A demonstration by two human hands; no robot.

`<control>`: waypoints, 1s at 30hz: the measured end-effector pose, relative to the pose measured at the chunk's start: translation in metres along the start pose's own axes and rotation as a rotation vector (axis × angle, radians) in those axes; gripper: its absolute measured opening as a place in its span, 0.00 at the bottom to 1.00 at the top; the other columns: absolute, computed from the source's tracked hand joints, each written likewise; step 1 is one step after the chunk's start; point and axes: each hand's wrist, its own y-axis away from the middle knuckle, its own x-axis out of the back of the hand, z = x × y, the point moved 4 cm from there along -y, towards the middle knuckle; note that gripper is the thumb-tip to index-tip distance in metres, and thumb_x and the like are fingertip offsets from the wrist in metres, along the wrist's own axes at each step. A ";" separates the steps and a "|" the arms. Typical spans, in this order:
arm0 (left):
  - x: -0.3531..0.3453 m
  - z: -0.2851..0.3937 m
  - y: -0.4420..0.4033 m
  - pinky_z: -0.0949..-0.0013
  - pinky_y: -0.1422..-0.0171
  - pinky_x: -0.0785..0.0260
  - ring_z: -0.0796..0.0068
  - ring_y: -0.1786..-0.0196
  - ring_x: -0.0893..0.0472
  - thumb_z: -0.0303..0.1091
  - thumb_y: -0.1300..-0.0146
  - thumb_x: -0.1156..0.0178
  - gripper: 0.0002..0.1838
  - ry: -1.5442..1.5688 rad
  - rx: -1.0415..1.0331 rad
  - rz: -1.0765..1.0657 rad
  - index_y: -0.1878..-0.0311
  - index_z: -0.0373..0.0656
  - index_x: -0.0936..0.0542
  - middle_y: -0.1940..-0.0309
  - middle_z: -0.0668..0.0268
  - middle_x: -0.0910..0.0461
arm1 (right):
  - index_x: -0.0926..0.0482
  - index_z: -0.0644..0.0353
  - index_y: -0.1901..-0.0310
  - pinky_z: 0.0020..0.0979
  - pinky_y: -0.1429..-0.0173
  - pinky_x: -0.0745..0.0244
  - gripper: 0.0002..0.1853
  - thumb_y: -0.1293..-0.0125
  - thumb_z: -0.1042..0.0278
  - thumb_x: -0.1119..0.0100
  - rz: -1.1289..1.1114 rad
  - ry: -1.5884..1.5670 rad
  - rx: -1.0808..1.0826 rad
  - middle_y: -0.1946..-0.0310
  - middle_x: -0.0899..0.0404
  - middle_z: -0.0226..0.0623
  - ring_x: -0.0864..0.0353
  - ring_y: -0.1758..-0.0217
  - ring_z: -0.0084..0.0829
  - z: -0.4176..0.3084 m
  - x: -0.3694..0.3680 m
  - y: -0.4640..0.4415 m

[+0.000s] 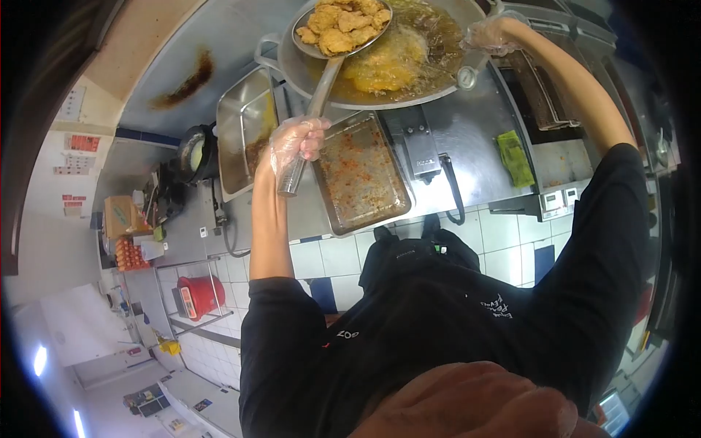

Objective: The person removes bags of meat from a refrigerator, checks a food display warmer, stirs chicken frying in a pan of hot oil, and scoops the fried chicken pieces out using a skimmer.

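Note:
My left hand [298,142], in a clear plastic glove, is closed around the metal handle of a skimmer [330,80]. Golden fried chicken pieces [343,28] fill the skimmer's bowl, which is over the left part of a wide pan of oil [438,98]. More battered food [387,66] bubbles in the oil beside it. At the pan's right rim is my right hand [493,35], also gloved, with its fingers drawn together; what they hold, if anything, is not clear. A round dial thermometer [466,77] sits at the rim just below that hand.
A greasy baking tray [363,175] lies in front of the pan, left of a metal control box [421,146] with a black cable. A deep steel container [244,131] stands to the left. On the right are a green cloth [515,158] and a fryer basket [544,95].

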 end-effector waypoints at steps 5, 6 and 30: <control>0.001 0.015 0.003 0.85 0.84 0.41 0.94 0.82 0.36 0.27 0.26 0.42 0.08 0.131 0.005 -0.040 0.51 0.32 0.26 0.75 0.77 0.34 | 0.22 0.56 0.42 0.41 0.46 0.18 0.16 0.31 0.71 0.44 0.051 -0.036 -0.010 0.55 0.15 0.40 0.15 0.45 0.44 0.001 0.001 -0.046; -0.002 0.018 0.006 0.85 0.84 0.41 0.94 0.82 0.36 0.26 0.26 0.43 0.07 0.178 -0.013 -0.030 0.51 0.32 0.26 0.75 0.77 0.34 | 0.21 0.58 0.49 0.41 0.56 0.18 0.13 0.27 0.64 0.49 0.116 0.166 0.173 0.60 0.16 0.43 0.13 0.54 0.42 -0.012 0.003 -0.060; 0.004 0.036 0.004 0.82 0.80 0.43 0.92 0.81 0.35 0.28 0.31 0.37 0.08 0.103 -0.113 0.063 0.56 0.33 0.21 0.75 0.77 0.30 | 0.19 0.67 0.50 0.42 0.40 0.19 0.20 0.43 0.68 0.32 0.232 0.040 0.318 0.47 0.18 0.46 0.17 0.45 0.45 -0.021 0.019 -0.115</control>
